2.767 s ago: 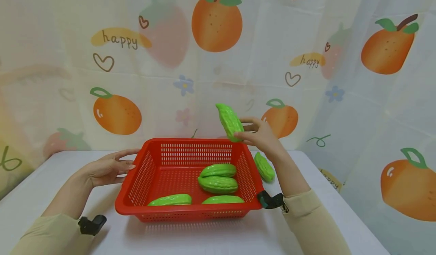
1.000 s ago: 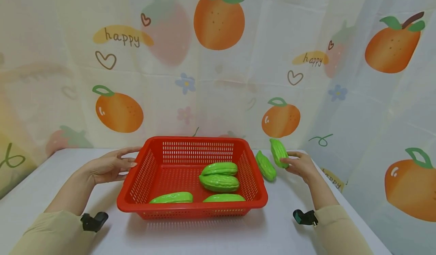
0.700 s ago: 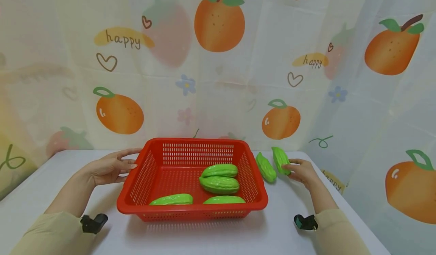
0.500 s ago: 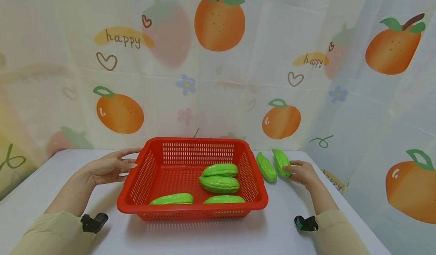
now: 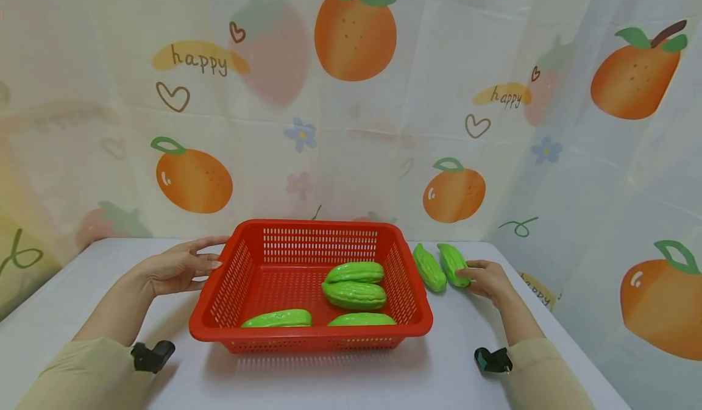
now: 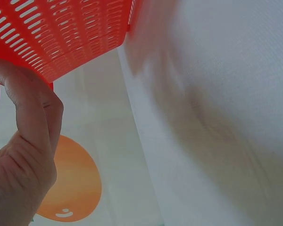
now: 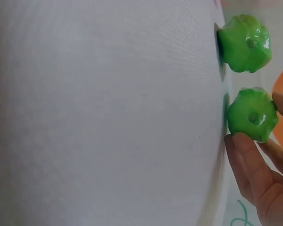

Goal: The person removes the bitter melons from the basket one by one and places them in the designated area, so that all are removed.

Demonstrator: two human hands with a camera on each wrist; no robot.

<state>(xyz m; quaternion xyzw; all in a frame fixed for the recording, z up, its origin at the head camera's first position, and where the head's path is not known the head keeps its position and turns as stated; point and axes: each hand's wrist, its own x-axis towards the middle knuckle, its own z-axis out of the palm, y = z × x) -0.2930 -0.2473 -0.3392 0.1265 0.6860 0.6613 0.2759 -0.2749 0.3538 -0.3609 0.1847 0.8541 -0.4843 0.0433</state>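
Observation:
A red plastic basket (image 5: 309,334) stands in the middle of the table, with several green bitter melons (image 5: 355,295) lying inside. My left hand (image 5: 172,270) holds the basket's left rim, fingers bent against it in the left wrist view. To the right of the basket, my right hand (image 5: 488,279) holds a bitter melon (image 5: 451,261) between thumb and fingers, low at the tabletop. In the right wrist view this melon (image 7: 253,114) shows end-on, fingertips at its side. Another bitter melon (image 5: 430,268) lies beside it, between it and the basket.
A white cloth covers the table (image 5: 351,379). Behind it hangs a curtain (image 5: 351,136) printed with oranges and strawberries. The basket's raised walls stand between the melons inside and those on the right.
My right hand has carried the bitter melon from above the basket's back right corner to the right and lowered it to the table beside the other one. The left hand stays at the rim.

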